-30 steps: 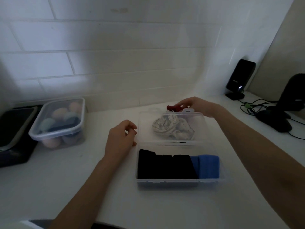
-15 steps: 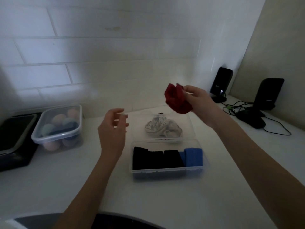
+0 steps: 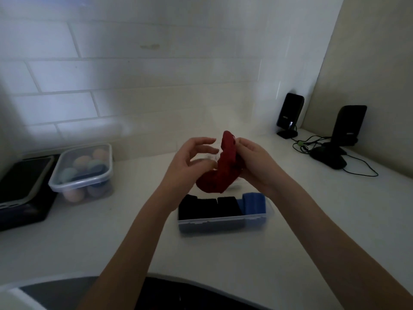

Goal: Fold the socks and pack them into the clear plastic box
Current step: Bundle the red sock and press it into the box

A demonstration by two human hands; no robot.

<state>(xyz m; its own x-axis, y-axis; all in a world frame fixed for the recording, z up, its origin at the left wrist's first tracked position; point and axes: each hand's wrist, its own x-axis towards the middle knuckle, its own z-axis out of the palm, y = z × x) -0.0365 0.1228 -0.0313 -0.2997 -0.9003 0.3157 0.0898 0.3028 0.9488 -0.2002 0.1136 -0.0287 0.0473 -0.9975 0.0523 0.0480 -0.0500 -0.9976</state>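
Note:
A red sock [image 3: 220,170] hangs in the air above the clear plastic box [image 3: 225,222]. My right hand [image 3: 254,163] grips the sock's upper right side. My left hand [image 3: 192,162] is at the sock's left, fingers spread and loosely curved; its thumb touches the lower part of the sock. Inside the box lie folded black socks [image 3: 210,208] and a folded blue sock [image 3: 253,203] at the right end. The box's open lid and the pale sock behind it are hidden by my hands.
A lidded clear container [image 3: 83,173] with round pastel items stands at the left, beside a dark tray [image 3: 24,186]. Two black speakers [image 3: 289,114] [image 3: 348,125] and a mouse with cables [image 3: 327,158] sit at the back right corner. The white counter's front edge curves near me.
My right hand lifted the red sock from behind the box and brought it down toward the middle. My left hand rose from beside the box and came up to the sock.

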